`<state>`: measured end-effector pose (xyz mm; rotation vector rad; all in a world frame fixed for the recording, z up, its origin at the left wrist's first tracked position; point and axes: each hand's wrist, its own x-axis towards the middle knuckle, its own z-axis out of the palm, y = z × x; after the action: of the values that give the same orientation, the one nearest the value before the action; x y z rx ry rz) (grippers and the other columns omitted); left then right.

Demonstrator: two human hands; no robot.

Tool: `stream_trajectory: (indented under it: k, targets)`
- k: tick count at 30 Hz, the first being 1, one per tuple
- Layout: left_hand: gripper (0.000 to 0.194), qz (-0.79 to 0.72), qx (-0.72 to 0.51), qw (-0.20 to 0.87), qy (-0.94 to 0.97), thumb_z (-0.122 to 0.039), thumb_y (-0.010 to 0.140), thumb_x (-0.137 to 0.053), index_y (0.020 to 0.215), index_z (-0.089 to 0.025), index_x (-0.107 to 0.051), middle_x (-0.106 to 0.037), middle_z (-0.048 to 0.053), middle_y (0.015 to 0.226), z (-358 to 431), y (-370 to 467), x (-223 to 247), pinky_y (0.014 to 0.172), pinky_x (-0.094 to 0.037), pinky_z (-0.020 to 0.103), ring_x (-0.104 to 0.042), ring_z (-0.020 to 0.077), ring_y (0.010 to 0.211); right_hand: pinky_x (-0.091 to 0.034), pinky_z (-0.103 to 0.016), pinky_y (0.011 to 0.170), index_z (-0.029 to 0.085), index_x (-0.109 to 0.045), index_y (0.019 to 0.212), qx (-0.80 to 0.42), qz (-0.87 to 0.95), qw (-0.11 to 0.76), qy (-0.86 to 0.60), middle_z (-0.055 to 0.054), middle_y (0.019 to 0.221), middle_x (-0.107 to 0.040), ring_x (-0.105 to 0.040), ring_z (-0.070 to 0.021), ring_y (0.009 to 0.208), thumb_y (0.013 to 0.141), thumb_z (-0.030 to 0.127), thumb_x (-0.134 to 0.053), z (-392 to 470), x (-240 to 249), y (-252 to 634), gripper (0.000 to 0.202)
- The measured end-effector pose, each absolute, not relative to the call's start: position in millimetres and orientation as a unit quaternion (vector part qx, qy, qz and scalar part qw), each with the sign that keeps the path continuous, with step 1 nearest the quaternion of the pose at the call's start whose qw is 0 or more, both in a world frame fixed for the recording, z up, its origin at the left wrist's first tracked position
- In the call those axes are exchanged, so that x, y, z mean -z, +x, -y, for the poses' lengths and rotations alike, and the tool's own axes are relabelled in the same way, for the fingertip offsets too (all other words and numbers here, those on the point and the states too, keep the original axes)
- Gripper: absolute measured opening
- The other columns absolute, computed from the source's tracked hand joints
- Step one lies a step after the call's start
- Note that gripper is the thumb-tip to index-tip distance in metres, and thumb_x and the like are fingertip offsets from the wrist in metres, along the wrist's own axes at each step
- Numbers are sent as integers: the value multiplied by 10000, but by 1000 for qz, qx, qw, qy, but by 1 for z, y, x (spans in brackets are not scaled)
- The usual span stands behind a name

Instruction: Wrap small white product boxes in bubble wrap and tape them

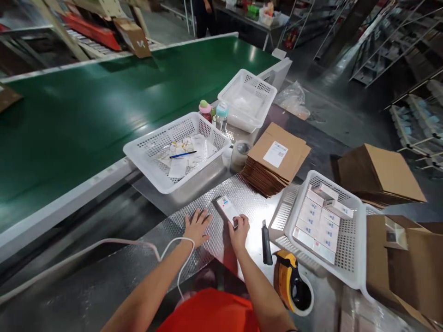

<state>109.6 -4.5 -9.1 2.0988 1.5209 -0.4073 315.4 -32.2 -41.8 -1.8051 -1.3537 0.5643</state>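
Observation:
A slim white box [227, 206] with a printed face lies on a sheet of bubble wrap [173, 226] on the metal table. My right hand [239, 231] grips the near end of this box, thumb and fingers around it. Flat on the bubble wrap, to the left of the box, rests my left hand [198, 228] with its fingers spread and nothing in it. A thin white cable [182, 267] runs across my left wrist. Right of my right hand lie a black box cutter [266, 242] and a yellow tape dispenser [289, 281].
A white basket [358, 230] of similar boxes stands right, beside an open carton [411, 267]. Folded cardboard [294, 157] is stacked ahead, near a tape roll [239, 154]. Another basket [166, 184] holds a pen and papers. The green conveyor belt [104, 110] runs behind.

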Motion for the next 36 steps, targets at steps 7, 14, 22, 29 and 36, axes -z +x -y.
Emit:
stream_trajectory:
  k: [7, 14, 22, 29, 36]
  targets:
    - [852, -558, 161, 254, 774, -354, 853, -632, 1624, -310, -272, -107, 70, 1745, 5, 109, 11, 1187, -143, 773, -41, 409, 1597, -464, -377, 888, 196, -623, 880, -144, 601, 342, -708, -96, 1076, -562, -540, -245, 1022, 887, 265, -630, 32, 58, 317, 70]
    - [830, -558, 170, 237, 777, -340, 873, -621, 1624, -292, -272, -107, 68, 1745, 8, 109, 13, 1190, -167, 766, -50, 412, 1595, -460, -371, 913, 179, -679, 895, -145, 610, 265, -733, -108, 1136, -603, -563, -254, 1054, 864, 228, -692, 33, 48, 313, 59]
    - [734, -549, 168, 180, 799, -423, 927, -540, 1609, -259, -323, -195, 116, 1727, 20, 99, 29, 1148, -281, 750, -133, 441, 1578, -468, -425, 1006, 217, -717, 1062, -190, 629, 234, -717, -115, 1292, -592, -559, -283, 1185, 845, 340, -776, 44, 17, 319, 256]
    - [683, -534, 180, 111, 818, -450, 912, -491, 1568, -274, -421, -295, 108, 1696, 24, 98, 40, 1111, -350, 732, -242, 424, 1555, -415, -457, 1127, 160, -657, 1241, 15, 510, 270, -816, -187, 1398, -539, -482, -285, 1336, 970, 248, -484, 32, -57, 525, 333]
    - [770, -529, 262, 90, 802, -490, 818, -540, 1565, -358, -403, -308, 34, 1683, 9, 110, 37, 1142, -290, 730, -241, 410, 1558, -341, -501, 1160, 70, -382, 1560, 7, 396, -24, -918, -238, 1638, -325, -314, -369, 1506, 904, 79, -439, 5, -99, 722, 658]
